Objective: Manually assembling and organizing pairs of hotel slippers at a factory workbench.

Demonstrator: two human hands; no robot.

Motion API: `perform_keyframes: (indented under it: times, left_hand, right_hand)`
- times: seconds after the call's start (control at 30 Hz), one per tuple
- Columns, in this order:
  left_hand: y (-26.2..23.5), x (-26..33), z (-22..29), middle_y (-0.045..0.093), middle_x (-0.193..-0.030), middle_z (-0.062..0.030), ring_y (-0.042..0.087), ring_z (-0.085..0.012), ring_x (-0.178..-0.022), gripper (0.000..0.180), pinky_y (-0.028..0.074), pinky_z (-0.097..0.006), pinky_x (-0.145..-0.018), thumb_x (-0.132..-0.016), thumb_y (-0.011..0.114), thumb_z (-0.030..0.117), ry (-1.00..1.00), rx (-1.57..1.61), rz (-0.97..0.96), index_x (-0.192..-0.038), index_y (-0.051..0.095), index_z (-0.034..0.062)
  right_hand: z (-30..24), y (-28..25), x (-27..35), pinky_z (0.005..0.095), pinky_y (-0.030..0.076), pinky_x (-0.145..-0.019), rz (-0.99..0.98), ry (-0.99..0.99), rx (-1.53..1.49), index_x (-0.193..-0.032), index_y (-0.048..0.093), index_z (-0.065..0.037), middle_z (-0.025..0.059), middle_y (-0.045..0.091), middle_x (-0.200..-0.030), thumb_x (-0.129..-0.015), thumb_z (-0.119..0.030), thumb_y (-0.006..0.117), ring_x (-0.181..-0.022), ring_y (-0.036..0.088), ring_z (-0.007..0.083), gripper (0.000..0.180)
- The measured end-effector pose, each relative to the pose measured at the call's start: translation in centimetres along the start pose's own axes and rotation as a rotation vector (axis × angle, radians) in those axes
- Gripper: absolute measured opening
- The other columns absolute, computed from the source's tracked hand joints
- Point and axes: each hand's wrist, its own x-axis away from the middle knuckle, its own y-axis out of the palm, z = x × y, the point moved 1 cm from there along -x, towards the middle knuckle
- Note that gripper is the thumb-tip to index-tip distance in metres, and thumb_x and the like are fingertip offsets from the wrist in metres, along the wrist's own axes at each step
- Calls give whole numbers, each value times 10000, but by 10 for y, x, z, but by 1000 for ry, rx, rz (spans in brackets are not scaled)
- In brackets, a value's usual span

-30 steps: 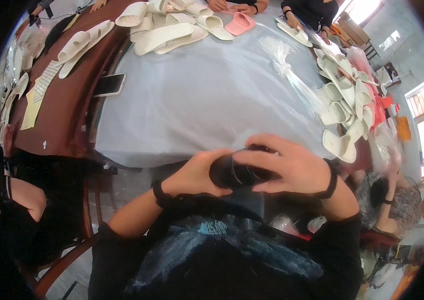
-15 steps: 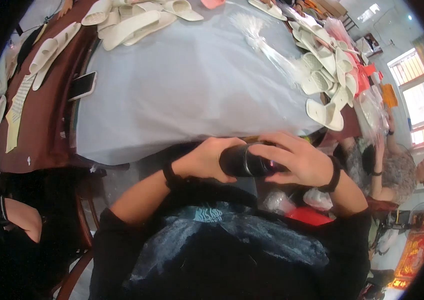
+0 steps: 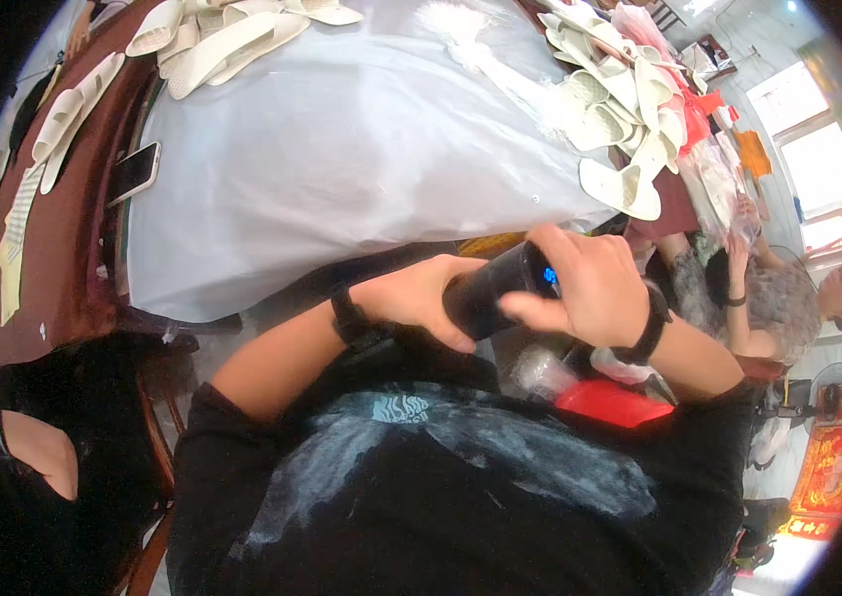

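The left hand (image 3: 416,296) is closed around the left end of one black cylinder (image 3: 488,290); its thumb shows on the near side, while its other fingertips are hidden. The right hand (image 3: 595,293) grips the right end, thumb on the near side and fingers bent over the top, so that end is mostly covered. One small blue light (image 3: 550,276) glows beside the right palm, too small to make out. The cylinder is tilted, held between the hands in front of the black shirt (image 3: 441,487), near the table's near edge. Each wrist wears a dark band, two in all.

Nearer, beside the right forearm, are one red object (image 3: 614,402) and some clear plastic (image 3: 543,373), both partly hidden. Beyond the hands spreads a pale cloth (image 3: 341,179), with one phone (image 3: 135,173) at its left edge and one bundle of clear strips (image 3: 500,72) at the far right. Cream slippers (image 3: 622,189) overlap in a heap on the right, too tangled to count; another pile (image 3: 232,50) is cut off at far left. Two slippers (image 3: 73,114) lie on the brown table (image 3: 68,248) farther left.
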Motion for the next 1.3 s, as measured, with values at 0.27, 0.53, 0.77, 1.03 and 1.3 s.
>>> perform_keyframes:
  times: [0.27, 0.53, 0.77, 1.03, 1.3]
  left_hand:
    - [3, -10, -16, 664, -1065, -95, 608, -166, -990, 646, 461, -317, -909, -618, 833, 126, 84, -109, 92, -1185, 554, -6]
    - [11, -25, -31, 675, -1047, -159, 664, -300, -974, 744, 513, -372, -865, -578, 863, 219, 78, -489, -25, -1222, 546, 24]
    - [19, -41, -46, 669, -1033, -163, 660, -327, -956, 733, 517, -380, -839, -558, 858, 217, 147, -517, 40, -1203, 558, 41]
    - [50, -71, -84, 631, -1032, -102, 602, -284, -982, 731, 399, -418, -917, -538, 842, 230, 332, -1052, 363, -1201, 561, 99]
    - [69, -109, -104, 585, -1046, -178, 550, -383, -1018, 939, 442, -468, -897, -578, 859, 251, 165, -1082, 240, -1401, 424, 127]
  right_hand:
    - [28, 2, 8, 464, 502, -817, 37, -652, -105, -1249, 526, -21, 233, 625, -1067, -792, -534, 670, -1006, 615, 414, 702]
    - [25, 10, 46, 435, 506, -769, -103, 44, -191, -1282, 533, -55, 222, 623, -1032, -754, -472, 719, -942, 628, 373, 697]
    - [24, 52, 76, 423, 510, -827, 69, 40, -293, -1212, 536, -84, 196, 560, -1134, -688, -182, 799, -976, 596, 387, 595]
    - [50, 95, 104, 427, 517, -673, 272, 586, -480, -1056, 475, -16, 246, 630, -782, -743, -282, 762, -756, 665, 407, 501]
    - [91, 118, 118, 482, 514, -647, 236, 566, -258, -1069, 470, -48, 240, 641, -820, -743, -333, 756, -755, 643, 428, 519]
